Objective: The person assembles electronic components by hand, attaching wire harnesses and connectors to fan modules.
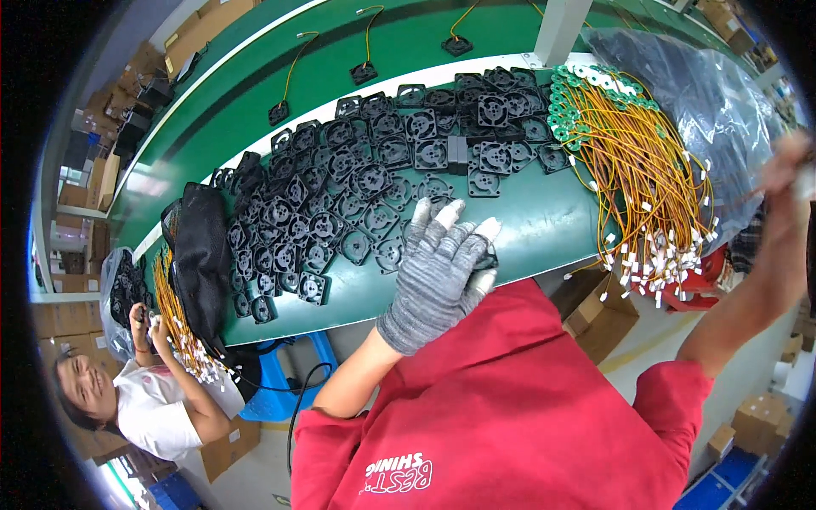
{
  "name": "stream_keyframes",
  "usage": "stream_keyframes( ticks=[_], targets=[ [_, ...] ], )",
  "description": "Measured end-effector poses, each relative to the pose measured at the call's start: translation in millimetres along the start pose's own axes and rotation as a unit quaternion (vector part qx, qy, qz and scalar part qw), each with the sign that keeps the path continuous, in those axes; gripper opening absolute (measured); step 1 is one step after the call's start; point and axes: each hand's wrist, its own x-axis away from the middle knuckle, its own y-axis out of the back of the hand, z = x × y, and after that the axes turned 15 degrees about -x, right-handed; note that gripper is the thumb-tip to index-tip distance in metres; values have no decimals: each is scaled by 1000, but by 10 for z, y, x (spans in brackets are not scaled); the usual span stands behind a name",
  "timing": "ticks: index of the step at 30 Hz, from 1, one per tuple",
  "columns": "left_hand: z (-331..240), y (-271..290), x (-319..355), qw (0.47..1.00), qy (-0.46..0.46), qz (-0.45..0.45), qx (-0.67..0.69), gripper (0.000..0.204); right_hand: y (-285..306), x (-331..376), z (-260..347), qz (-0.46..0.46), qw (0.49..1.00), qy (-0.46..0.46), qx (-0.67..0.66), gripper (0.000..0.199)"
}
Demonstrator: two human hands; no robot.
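Note:
My left hand [439,276], in a grey knitted glove with pale fingertips, is over the front part of the green table. Between its forefinger and thumb shows part of a small black fan frame [488,257], mostly hidden by the hand. Just beyond the fingers and to their left spreads a large heap of black square fan frames [327,225]. My right hand [790,166] is raised at the far right, smeared by motion. Whatever it may hold is unclear. A bundle of yellow-brown wires [642,178] with green ring-shaped ends and white connectors lies between the hands.
Behind the heap runs a green conveyor [255,93] carrying several wired fans. A clear plastic bag [697,102] lies at the back right. A black cloth bag [201,255] and a co-worker [157,399] are at left. A blue stool [285,378] and a cardboard box [595,314] stand below the table edge.

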Motion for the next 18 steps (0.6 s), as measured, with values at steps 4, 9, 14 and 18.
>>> stream_keyframes(
  ticks=[4, 9, 14, 18],
  targets=[
    [-122, 251, 75, 975, 80, -74, 192, 57, -1085, 732, -340, -152, 923, -335, -113, 14],
    [-232, 331, 189, 888, 169, -66, 422, 64, -1417, 1345, -875, -123, 866, -430, -225, 11],
    [-285, 285, 331, 797, 222, 11, 562, 61, -1570, 1434, -1028, -89, 888, -361, -271, 10],
    [-264, 318, 377, 722, 240, 69, 645, 56, -1518, 1361, -1046, -41, 902, -372, -216, 10]
  ],
)
